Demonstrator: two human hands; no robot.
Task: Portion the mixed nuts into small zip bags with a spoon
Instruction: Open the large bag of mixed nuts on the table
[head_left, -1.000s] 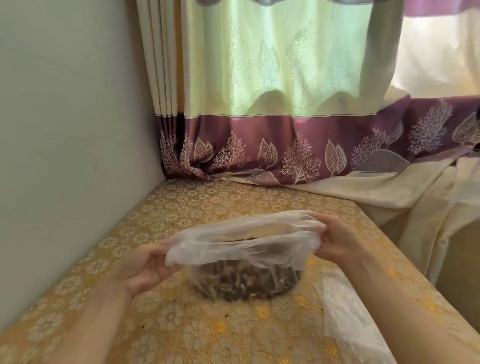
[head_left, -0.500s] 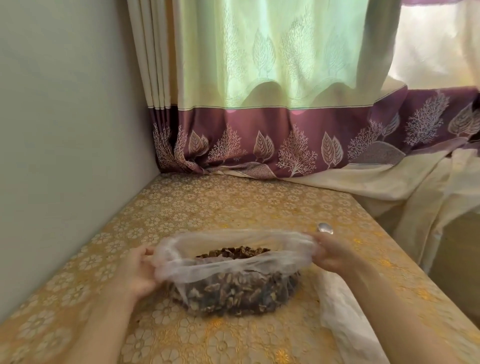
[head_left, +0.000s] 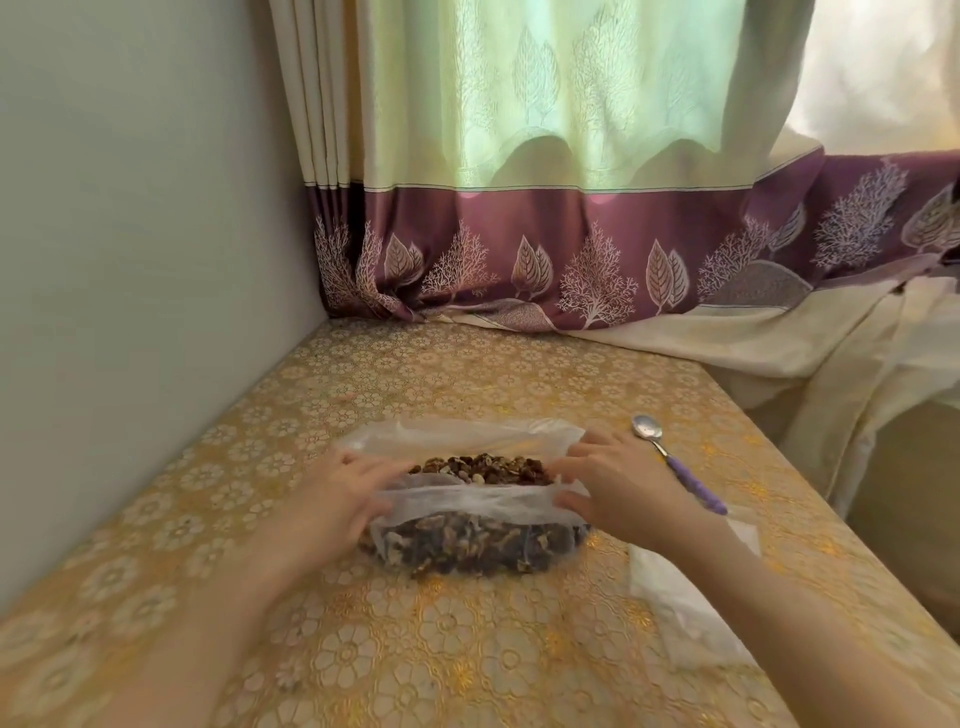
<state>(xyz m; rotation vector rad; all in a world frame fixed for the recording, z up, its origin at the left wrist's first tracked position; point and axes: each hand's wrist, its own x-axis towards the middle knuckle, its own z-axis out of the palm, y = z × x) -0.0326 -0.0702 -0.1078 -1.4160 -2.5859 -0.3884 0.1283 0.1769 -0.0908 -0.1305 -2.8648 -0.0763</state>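
A large clear plastic bag (head_left: 467, 506) of mixed nuts (head_left: 483, 467) sits on the table in front of me, its mouth rolled down and wide so the nuts show on top. My left hand (head_left: 337, 499) grips the bag's rolled rim on the left side. My right hand (head_left: 618, 488) grips the rim on the right, thumb on the near edge. A metal spoon (head_left: 675, 462) with a purple handle lies on the table just right of my right hand. Small clear zip bags (head_left: 680, 603) lie flat at the right, partly under my right forearm.
The table (head_left: 415, 649) wears a gold floral cloth and stands in a corner, with a pale wall (head_left: 130, 260) on the left. A green and purple curtain (head_left: 571, 249) hangs at the back and drapes onto the table's far right edge.
The bag's rim has been rolled further down and the mouth spread wider, baring more nuts. Both hands dropped lower with it. The spoon has come fully into view.
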